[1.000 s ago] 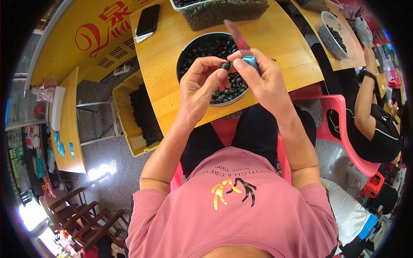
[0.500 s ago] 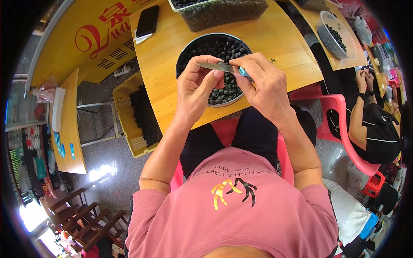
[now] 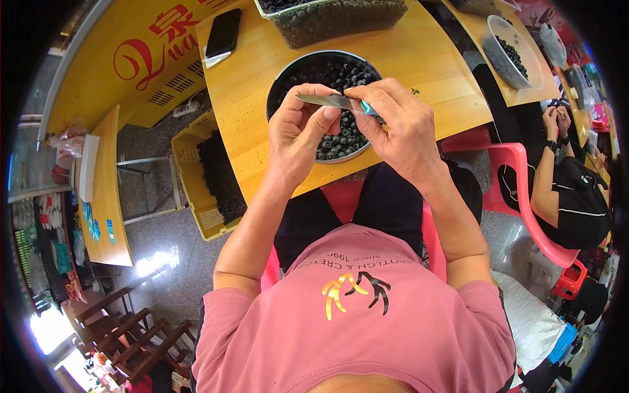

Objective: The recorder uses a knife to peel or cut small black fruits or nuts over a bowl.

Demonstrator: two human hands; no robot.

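Note:
My right hand [image 3: 400,124] grips a small knife with a turquoise handle [image 3: 369,109]; its blade [image 3: 324,100] points left across the fingertips of my left hand. My left hand [image 3: 298,131] is closed, thumb against curled fingers, under the blade. Whatever lies in that pinch is hidden by the fingers and the knife. Below both hands, a round bowl with a dark inside and pale rim [image 3: 274,82] holds many small, dark, round pieces [image 3: 341,143], like nuts or berries.
A clear tub [image 3: 337,26] of similar pieces stands beyond the bowl on the wooden table [image 3: 432,59]. A black phone [image 3: 223,31] lies far left. A yellow crate [image 3: 190,147] sits on the floor at left. Another person's hands [image 3: 555,121] are at right, near a clear bowl [image 3: 508,56].
The knife blade has slid slightly left over my left fingertips, and my right hand has shifted a little with it. My left hand keeps its pinch in nearly the same place.

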